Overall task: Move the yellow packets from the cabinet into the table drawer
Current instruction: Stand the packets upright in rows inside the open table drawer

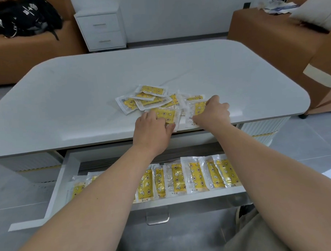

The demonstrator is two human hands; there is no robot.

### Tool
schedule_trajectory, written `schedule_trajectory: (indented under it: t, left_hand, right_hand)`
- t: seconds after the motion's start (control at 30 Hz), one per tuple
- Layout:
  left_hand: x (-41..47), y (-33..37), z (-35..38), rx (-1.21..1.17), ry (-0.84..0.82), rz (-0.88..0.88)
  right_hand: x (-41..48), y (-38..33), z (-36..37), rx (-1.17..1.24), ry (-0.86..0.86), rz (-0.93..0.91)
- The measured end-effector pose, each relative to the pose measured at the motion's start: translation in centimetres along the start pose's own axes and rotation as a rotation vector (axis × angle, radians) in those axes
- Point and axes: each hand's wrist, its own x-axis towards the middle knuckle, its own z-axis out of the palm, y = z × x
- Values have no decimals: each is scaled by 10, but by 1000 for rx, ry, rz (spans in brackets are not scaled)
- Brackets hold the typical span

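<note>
Nearest us, the table drawer (68,179) stands pulled open, with a row of yellow packets (196,176) lined up along its front wall. Just beyond, at the near edge of the table (83,87), the left hand (153,126) pinches one yellow packet (166,114), fingers curled on it. Beside it the right hand (211,112) clutches a second packet (197,109). Behind them, a loose pile of packets (150,96) lies toward the table's middle. Farthest back: a white two-drawer cabinet (99,27) and a black backpack (21,16) on a brown sofa (25,59).

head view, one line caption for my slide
Left hand and right hand each grip a yellow packet from the pile on the table, above the open drawer holding a row of packets.
</note>
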Motion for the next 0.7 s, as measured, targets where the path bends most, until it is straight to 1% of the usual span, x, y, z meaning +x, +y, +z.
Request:
schedule_trajectory:
  t: [0.07, 0.13, 0.17, 0.23, 0.33, 0.4, 0.5, 0.57, 0.63, 0.7]
  left_hand:
    - [-1, -2, 0, -119, 33, -22]
    - [-2, -2, -2, -226, 11, -73]
    - [-3, -2, -3, -244, -6, -94]
    - [-4, 0, -4, -223, -26, -113]
    - [-6, 1, -5, -188, -46, -124]
    - [-7, 1, -4, -175, -77, -163]
    - [-6, 0, 0, -141, -190, -265]
    - [-5, -1, 2, -145, -249, -322]
    - [-6, -1, 2, -161, -225, -341]
    - [-7, 2, -1, -180, -148, -337]
  right_hand:
    - [-2, 0, -1, -5, 2, -22]
    - [-5, 0, -4, -9, -8, -44]
    - [-6, 0, -6, -8, -17, -51]
    - [-8, 1, -9, 19, -28, -64]
    - [-13, 1, -15, 133, -24, -104]
    - [-14, 2, -18, 190, -18, -124]
    - [-13, 4, -24, 309, -8, -116]
    - [-14, 6, -29, 420, -23, -65]
    - [-14, 8, -34, 520, -33, -23]
    - [-15, 11, -39, 583, -32, 11]
